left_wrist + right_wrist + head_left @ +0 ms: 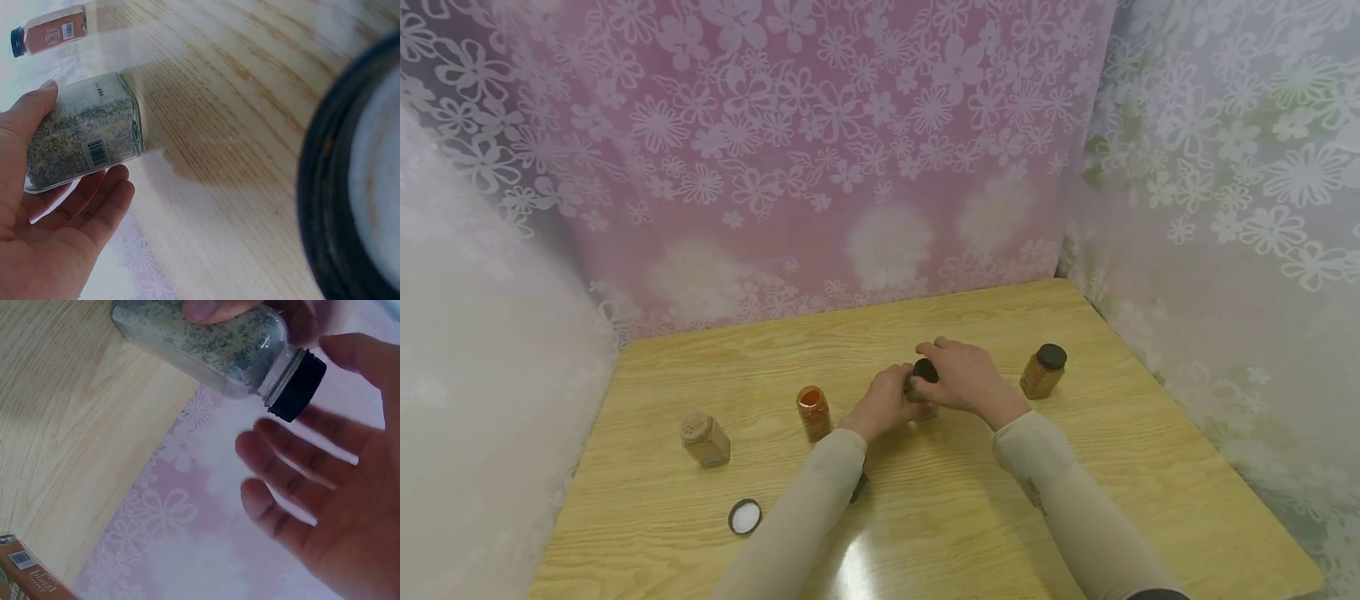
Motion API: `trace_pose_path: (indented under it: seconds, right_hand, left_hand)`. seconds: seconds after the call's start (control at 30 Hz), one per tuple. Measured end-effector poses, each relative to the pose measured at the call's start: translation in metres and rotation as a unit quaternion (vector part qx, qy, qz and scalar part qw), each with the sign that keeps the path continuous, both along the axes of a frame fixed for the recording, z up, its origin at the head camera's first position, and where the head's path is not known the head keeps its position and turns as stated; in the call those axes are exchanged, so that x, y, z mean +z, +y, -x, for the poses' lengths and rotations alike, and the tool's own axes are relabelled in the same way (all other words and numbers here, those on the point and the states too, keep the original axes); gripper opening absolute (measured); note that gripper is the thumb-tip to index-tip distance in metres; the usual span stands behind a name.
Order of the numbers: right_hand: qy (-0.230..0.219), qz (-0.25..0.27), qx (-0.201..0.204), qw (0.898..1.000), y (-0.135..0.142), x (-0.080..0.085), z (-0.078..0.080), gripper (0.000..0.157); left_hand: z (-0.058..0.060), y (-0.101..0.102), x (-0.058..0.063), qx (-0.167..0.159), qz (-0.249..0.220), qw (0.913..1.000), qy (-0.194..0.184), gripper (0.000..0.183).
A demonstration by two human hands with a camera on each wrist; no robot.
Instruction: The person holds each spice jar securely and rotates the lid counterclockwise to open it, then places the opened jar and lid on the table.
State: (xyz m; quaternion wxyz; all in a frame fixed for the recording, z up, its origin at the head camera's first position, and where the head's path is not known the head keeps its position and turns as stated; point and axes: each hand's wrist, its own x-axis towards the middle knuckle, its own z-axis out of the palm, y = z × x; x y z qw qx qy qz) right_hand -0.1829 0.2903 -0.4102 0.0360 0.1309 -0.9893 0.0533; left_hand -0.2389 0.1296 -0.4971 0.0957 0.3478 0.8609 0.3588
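Note:
A clear glass jar of dried green herbs (87,134) has a black screw cap (297,387). My left hand (883,404) grips the jar around its body, thumb on one side and fingers on the other; the jar is tilted in the left wrist view. My right hand (966,375) is around the cap, its thumb and index finger close beside the cap's rim. In the right wrist view the other fingers of that hand are spread and bent a little, apart from the cap.
A black-capped brown spice jar (1042,372) stands to the right. Left of my hands are an uncapped orange-red jar (814,414) and a beige jar with a perforated top (706,439). A white-lined black lid (745,517) lies in front; another black lid (859,487) is partly hidden by my left forearm.

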Motion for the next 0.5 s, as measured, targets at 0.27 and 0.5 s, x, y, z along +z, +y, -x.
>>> trace_pose_path:
  seconds: [0.27, 0.5]
  right_hand:
    - [-0.014, -0.008, -0.023, 1.0, 0.0007, -0.0009, 0.0012, 0.044]
    - [-0.021, 0.025, 0.012, 0.999, 0.0007, 0.0001, 0.0002, 0.038]
  left_hand:
    - [-0.0014, 0.0003, 0.0002, -0.001, -0.014, 0.9998, -0.016, 0.045]
    - [0.0007, -0.0006, -0.0001, 0.001, -0.013, 0.9999, 0.0, 0.04]
